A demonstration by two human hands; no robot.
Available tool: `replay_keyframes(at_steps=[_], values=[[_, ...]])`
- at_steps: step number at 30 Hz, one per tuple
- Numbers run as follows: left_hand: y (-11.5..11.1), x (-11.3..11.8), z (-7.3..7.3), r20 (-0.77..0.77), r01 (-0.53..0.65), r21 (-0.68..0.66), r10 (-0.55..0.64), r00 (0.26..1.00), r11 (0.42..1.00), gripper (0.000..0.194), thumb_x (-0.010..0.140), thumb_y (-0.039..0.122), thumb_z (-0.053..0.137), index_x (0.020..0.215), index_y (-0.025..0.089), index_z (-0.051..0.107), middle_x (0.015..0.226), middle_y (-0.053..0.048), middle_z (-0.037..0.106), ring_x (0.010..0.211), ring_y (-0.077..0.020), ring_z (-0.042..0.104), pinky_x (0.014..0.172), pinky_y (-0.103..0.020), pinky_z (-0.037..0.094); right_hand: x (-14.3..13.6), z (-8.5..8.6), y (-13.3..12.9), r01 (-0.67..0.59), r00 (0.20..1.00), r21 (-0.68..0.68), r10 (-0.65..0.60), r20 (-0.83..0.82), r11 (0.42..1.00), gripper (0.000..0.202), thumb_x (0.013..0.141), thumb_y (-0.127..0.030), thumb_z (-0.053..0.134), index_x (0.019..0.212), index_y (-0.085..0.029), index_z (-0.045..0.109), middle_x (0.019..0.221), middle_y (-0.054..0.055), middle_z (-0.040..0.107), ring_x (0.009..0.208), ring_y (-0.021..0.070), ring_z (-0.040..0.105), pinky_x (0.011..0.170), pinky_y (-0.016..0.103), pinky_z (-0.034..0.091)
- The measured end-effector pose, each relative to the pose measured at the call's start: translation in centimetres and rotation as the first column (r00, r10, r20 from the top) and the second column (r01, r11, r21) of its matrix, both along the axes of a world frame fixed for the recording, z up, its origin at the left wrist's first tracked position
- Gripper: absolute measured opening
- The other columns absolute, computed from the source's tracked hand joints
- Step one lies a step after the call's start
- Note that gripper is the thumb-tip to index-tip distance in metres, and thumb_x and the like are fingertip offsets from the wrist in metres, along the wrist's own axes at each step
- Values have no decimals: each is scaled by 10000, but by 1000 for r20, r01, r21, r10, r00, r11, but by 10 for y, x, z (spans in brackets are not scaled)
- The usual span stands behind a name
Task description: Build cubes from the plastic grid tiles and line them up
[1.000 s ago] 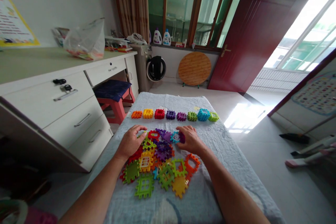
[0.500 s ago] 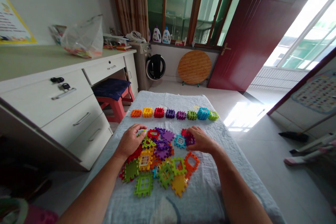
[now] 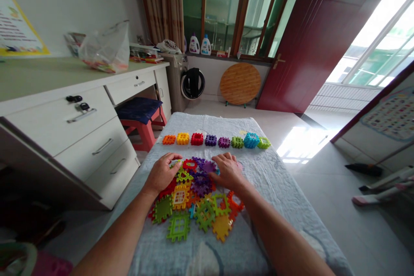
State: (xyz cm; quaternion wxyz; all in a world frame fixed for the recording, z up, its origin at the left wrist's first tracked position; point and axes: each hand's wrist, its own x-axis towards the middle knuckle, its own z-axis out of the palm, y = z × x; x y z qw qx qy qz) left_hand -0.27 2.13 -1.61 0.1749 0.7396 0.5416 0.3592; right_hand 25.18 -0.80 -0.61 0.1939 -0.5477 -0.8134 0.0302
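A loose heap of notched plastic building tiles lies on the cloth between my hands. My left hand rests at the heap's left edge, thumb and fingers apart, beside a yellow-green tile and a red tile. My right hand reaches over the heap's right side, thumb spread from the fingers, at a light purple tile. Dark purple tiles sit just left of its thumb. Nearer to me are an orange-yellow tile, a green window tile and a yellow tile. The right hand hides the tiles beneath it.
Behind the heap runs a row of colour-sorted stacks, including a red stack and a blue stack. A pale blue cloth covers the table. To the left stand a white desk and a stool.
My right hand has moved left, from the blue and magenta tiles to the light purple tile, and now covers that spot. My left hand stays in place.
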Motion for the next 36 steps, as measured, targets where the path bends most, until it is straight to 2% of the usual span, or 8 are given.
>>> replay_keyframes(at_steps=[7, 11, 14, 19, 22, 25, 29, 36], values=[[2, -2, -6, -1, 15, -9, -15, 1000, 1000, 234, 790, 374, 526, 920, 216, 638, 960, -45, 696, 883, -206, 642, 807, -313, 511, -6, -6, 4, 17, 1000, -26, -17, 20, 1000, 465, 692, -326, 689, 1129, -227, 567, 975, 72, 635, 931, 252, 490, 804, 367, 331], [1, -2, -6, -6, 13, -17, -13, 1000, 1000, 243, 791, 383, 526, 926, 215, 639, 966, -47, 698, 888, -206, 644, 805, -311, 513, 1, -7, 7, 16, 999, 1, -16, -47, 1000, 540, 667, -278, 677, 1183, -203, 538, 1002, 86, 634, 948, 260, 521, 834, 386, 362], [2, -2, -6, 1, 8, -19, -8, 1000, 1000, 242, 787, 382, 526, 924, 218, 640, 967, -44, 700, 888, -205, 646, 806, -310, 511, 19, -1, 11, 18, 980, 20, -13, -198, 1000, 541, 666, -231, 644, 1192, -201, 521, 1003, 73, 639, 913, 224, 562, 834, 369, 407], [2, -2, -7, 14, 6, -10, -6, 1000, 1000, 242, 778, 372, 533, 924, 213, 640, 967, -40, 702, 891, -200, 649, 813, -303, 504, 73, 13, 10, 79, 893, -30, -84, -443, 996, 468, 679, -250, 629, 1132, -186, 531, 910, 33, 640, 729, 143, 581, 708, 294, 471], [2, -2, -7, 6, 15, -18, -15, 1000, 1000, 245, 782, 373, 532, 931, 212, 641, 963, -38, 705, 877, -195, 653, 787, -288, 506, 94, 17, 1, 23, 912, -142, -79, -404, 990, 471, 686, -261, 629, 1138, -178, 527, 895, 32, 638, 697, 131, 573, 673, 278, 470], [2, -1, -7, 1, 15, -20, -15, 1000, 1000, 257, 783, 389, 533, 934, 213, 644, 967, -38, 708, 873, -196, 655, 773, -285, 508, 93, 17, -10, -28, 956, -249, -47, -291, 968, 522, 672, -224, 620, 1177, -173, 500, 898, 37, 640, 697, 137, 568, 677, 284, 462], [1, -1, -6, 1, 3, -19, -3, 1000, 1000, 271, 776, 408, 535, 929, 214, 646, 967, -36, 712, 868, -198, 656, 765, -286, 511, 79, 16, -22, 7, 993, -246, -36, -113, 969, 499, 647, -214, 635, 1134, -184, 527, 929, 55, 621, 786, 179, 571, 731, 313, 438], [1, -1, -4, 15, 10, -27, -9, 1000, 1000, 282, 762, 410, 534, 924, 211, 650, 959, -42, 715, 873, -204, 657, 789, -295, 512, 73, 8, -28, 53, 996, -256, -71, -63, 965, 596, 629, -378, 718, 1145, -174, 500, 1008, 84, 580, 913, 227, 542, 792, 333, 407]])
